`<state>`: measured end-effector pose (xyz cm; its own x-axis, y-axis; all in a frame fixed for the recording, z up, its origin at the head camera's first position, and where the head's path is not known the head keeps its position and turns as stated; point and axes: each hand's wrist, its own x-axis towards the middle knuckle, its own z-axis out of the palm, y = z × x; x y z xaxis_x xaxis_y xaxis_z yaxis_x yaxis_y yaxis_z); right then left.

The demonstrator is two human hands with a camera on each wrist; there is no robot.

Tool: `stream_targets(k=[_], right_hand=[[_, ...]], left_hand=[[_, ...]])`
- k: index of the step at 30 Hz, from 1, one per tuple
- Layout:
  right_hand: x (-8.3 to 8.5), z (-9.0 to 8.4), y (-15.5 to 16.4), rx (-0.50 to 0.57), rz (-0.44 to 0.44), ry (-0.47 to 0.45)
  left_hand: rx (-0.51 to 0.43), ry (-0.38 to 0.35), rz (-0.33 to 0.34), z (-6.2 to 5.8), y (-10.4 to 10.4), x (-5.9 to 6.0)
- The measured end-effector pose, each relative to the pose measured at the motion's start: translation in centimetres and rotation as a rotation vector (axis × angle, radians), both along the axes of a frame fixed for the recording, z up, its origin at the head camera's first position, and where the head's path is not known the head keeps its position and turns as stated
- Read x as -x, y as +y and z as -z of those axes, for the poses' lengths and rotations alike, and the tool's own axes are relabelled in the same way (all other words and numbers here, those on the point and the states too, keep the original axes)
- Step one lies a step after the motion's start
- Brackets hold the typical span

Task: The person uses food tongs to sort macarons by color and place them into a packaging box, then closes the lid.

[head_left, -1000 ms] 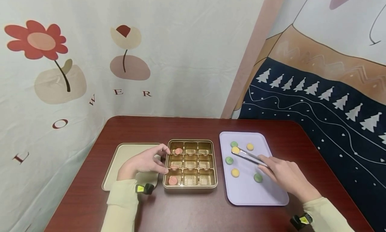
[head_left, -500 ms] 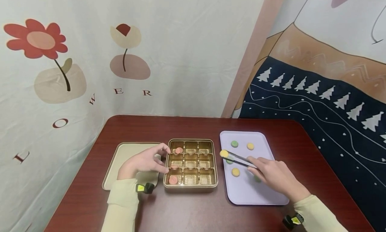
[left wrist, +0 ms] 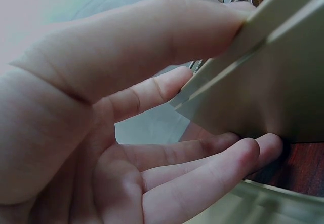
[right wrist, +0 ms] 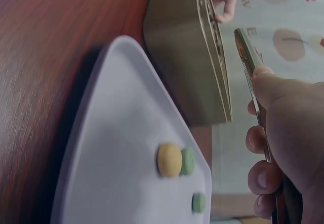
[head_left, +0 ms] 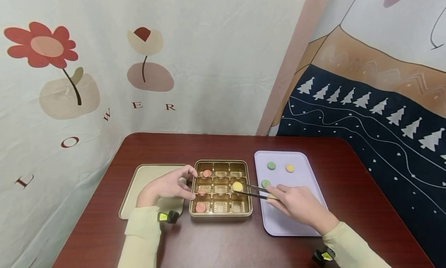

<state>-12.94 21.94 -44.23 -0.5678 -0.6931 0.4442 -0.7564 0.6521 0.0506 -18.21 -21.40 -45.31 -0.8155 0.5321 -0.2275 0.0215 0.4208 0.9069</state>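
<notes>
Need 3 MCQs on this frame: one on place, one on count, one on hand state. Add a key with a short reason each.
1. Where is the yellow piece held by the tongs?
A. on the lavender tray
B. over the right column of the gold compartment box
C. on the beige lid

2. How many pink pieces sit in the gold compartment box?
A. three
B. one
C. six

3. What is the right hand doing?
A. lying flat on the table
B. gripping the tongs
C. lifting the lavender tray

Key: 1 B, the piece hangs over the box's right column, off the lavender tray. 2 A, three pink pieces fill the left column. 3 B, its fingers curl round the tongs' handle.
</notes>
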Motion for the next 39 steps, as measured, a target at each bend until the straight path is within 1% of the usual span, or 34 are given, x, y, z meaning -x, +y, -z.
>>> stream_targets(k=[6, 11, 14, 16, 21, 29, 39], right_hand=[[-0.2, 0.1, -1.8, -0.024, -0.052, -0.001], [-0.4, 0.2, -2.9, -0.041, -0.106, 0.003], [-0.6, 0.3, -3.2, -0.063, -0.121, 0.005], [-0.7, 0.4, -3.4, -0.078, -0.121, 0.003], [-0.6, 0.6, -3.4, -0.095, -0.110, -0.010], [-0.6, 0.5, -3.1, -0.071, -0.098, -0.026], [-0.6, 0.5, -3.1, -0.065, -0.096, -0.044]], left_hand=[[-0.038, -0.013, 0.015, -0.1, 0.0, 0.0], [-0.039, -0.015, 0.011, -0.2, 0.0, -0.1], [-0.046, -0.017, 0.018, -0.1, 0.1, 0.0], [-0.051, -0.016, 0.025, 0.0, 0.1, 0.0], [-0.045, -0.021, 0.014, 0.0, 0.0, -0.1], [-0.018, -0.005, -0.002, 0.0, -0.1, 0.0], [0.011, 0.015, -0.008, 0.2, -0.1, 0.1]])
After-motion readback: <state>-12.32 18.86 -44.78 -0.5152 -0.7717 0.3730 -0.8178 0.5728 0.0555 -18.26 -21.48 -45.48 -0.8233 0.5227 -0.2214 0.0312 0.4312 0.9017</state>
